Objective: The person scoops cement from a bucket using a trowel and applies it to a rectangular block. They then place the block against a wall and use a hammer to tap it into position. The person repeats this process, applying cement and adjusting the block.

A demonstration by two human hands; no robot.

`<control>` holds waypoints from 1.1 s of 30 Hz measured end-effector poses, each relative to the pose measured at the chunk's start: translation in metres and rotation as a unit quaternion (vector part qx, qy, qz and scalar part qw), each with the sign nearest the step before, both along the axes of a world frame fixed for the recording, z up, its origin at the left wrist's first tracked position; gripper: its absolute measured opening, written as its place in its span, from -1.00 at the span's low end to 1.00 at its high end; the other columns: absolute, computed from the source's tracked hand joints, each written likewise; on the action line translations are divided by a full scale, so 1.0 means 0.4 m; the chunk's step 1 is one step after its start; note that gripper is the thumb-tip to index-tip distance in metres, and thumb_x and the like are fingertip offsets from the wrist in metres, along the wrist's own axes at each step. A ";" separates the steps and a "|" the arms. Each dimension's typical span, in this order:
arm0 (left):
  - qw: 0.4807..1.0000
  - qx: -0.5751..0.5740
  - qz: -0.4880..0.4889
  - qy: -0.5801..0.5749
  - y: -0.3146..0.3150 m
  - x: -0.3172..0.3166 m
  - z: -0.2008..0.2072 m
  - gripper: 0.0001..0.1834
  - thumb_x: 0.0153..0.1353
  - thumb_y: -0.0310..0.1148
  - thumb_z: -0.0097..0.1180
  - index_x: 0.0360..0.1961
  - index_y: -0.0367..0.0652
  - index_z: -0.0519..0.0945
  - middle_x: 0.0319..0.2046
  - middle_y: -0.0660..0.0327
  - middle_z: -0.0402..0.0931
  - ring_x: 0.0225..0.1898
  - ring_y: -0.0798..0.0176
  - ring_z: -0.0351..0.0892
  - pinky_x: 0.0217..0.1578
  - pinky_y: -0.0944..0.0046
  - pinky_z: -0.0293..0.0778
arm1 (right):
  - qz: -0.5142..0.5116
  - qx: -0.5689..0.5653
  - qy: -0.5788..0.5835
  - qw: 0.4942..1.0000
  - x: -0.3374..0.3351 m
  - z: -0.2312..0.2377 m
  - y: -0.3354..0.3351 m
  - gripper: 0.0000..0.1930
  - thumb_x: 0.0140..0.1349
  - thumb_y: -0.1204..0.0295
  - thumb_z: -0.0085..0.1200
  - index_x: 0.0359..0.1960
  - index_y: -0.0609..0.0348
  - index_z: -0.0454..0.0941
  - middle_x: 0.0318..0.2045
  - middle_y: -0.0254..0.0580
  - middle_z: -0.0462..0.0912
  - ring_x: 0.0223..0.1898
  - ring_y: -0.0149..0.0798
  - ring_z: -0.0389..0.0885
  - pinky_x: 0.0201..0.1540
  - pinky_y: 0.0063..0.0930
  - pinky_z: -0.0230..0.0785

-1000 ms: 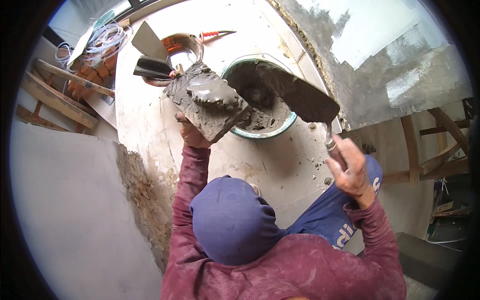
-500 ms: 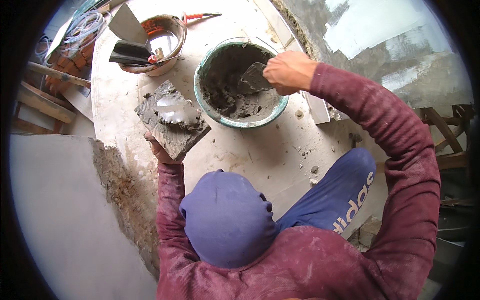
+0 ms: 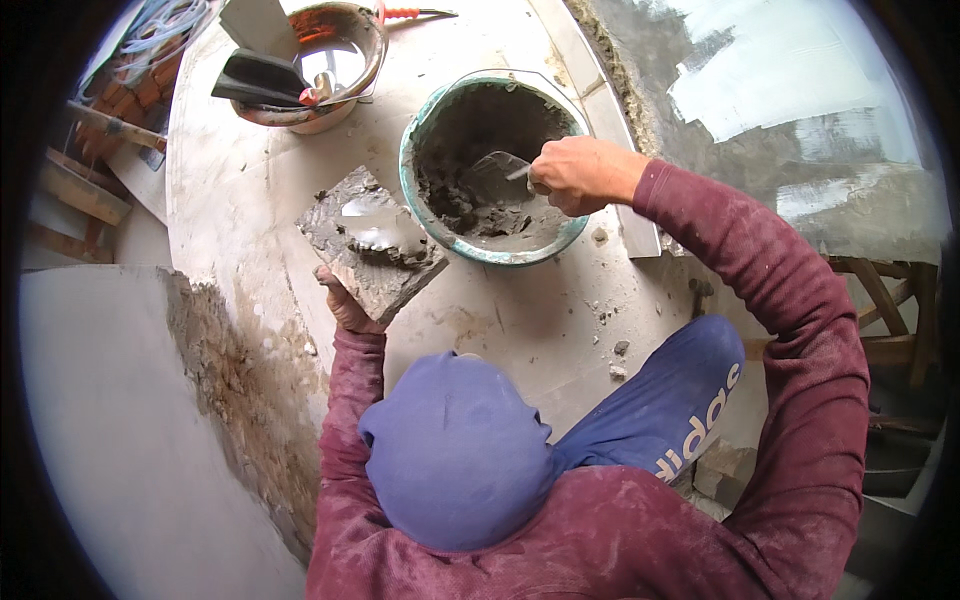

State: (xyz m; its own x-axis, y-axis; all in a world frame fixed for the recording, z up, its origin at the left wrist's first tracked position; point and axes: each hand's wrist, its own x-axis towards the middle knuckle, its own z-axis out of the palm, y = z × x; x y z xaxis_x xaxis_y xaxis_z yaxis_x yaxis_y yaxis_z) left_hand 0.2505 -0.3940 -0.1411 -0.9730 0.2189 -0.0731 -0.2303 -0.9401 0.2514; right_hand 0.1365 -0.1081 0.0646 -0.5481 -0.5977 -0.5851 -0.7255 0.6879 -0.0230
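Observation:
My left hand (image 3: 350,304) grips the near edge of a flat squarish mortar board (image 3: 400,285), gray with mortar. A wet, shiny patch and a ridge of mortar (image 3: 385,236) lie on its top. To its right stands a green-rimmed bucket (image 3: 500,258), part filled with dark gray mortar (image 3: 480,215). Over the bucket's right side, my right hand (image 3: 590,175) is closed round the handle of a trowel. The trowel blade (image 3: 497,176) is inside the bucket, against the mortar; my fist hides most of the handle.
A second bucket (image 3: 372,68) at the far left holds flat-bladed tools (image 3: 262,78) and liquid. Beyond it lies a red-handled tool (image 3: 415,13). Crumbs of mortar (image 3: 617,371) dot the floor by my blue trouser leg (image 3: 655,395). A partly coated gray surface (image 3: 790,130) lies right.
The trowel blade has turned flatter and sits more edge-on in the mortar. Both buckets and the board appear shifted a little within the view. Each hand keeps its hold.

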 end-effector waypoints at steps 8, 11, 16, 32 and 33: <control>0.999 0.020 -0.007 0.032 0.020 0.012 -0.002 -0.11 0.09 0.15 0.16 0.31 -0.14 0.15 0.21 0.10 0.29 0.20 -0.02 0.32 0.18 -0.16 0.28 | -0.206 -0.068 -0.182 0.959 0.008 -0.015 0.067 -0.68 0.16 0.27 0.03 -0.56 0.32 0.40 -0.71 -0.10 0.36 -0.66 -0.21 0.38 -0.53 -0.27 0.23; 0.999 0.001 -0.024 0.047 -0.021 0.024 0.008 -0.11 0.09 0.13 0.17 0.31 -0.15 0.15 0.19 0.11 0.32 0.18 0.01 0.34 0.16 -0.09 0.32 | -0.311 -0.092 -0.260 0.909 0.027 0.041 0.132 -0.65 0.19 0.09 0.06 -0.48 0.16 0.51 -0.72 -0.40 0.33 -0.72 -0.47 0.34 -0.67 -0.48 0.21; 0.997 -0.018 -0.024 0.069 -0.046 0.027 0.067 -0.15 0.14 0.14 0.10 0.31 -0.16 0.15 0.20 0.10 0.31 0.19 0.02 0.33 0.17 -0.09 0.31 | -0.437 -0.236 -0.347 0.796 0.105 0.093 0.207 -0.53 0.11 0.12 0.18 -0.08 0.24 0.54 -0.65 -0.47 0.38 -0.70 -0.57 0.32 -0.68 -0.64 0.18; 0.962 0.136 -0.196 0.130 0.191 -0.052 0.274 -0.26 0.23 0.19 -0.08 0.23 -0.17 0.27 0.12 0.01 0.39 0.11 -0.06 0.42 0.10 -0.21 0.37 | -0.273 -0.381 0.340 0.816 0.526 0.064 0.088 -0.34 -0.07 0.66 0.14 0.20 0.14 0.39 -0.34 -0.09 0.48 -0.33 -0.06 0.50 -0.27 -0.32 0.40; 0.960 0.146 -0.199 0.130 0.201 -0.050 0.282 -0.27 0.23 0.19 -0.08 0.22 -0.17 0.28 0.11 0.01 0.40 0.11 -0.05 0.43 0.10 -0.21 0.37 | -0.256 -0.389 0.362 0.807 0.539 0.032 0.085 -0.33 -0.08 0.67 0.13 0.20 0.14 0.39 -0.34 -0.09 0.47 -0.34 -0.07 0.49 -0.28 -0.31 0.39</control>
State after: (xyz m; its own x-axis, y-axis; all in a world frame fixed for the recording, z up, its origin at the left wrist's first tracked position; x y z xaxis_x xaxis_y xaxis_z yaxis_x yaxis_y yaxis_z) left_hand 0.2304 -0.3138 -0.0283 -0.7855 0.5511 0.2815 -0.5506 -0.8301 0.0887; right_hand 0.3521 -0.0741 0.0774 -0.8702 -0.2161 0.4428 -0.3676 0.8832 -0.2913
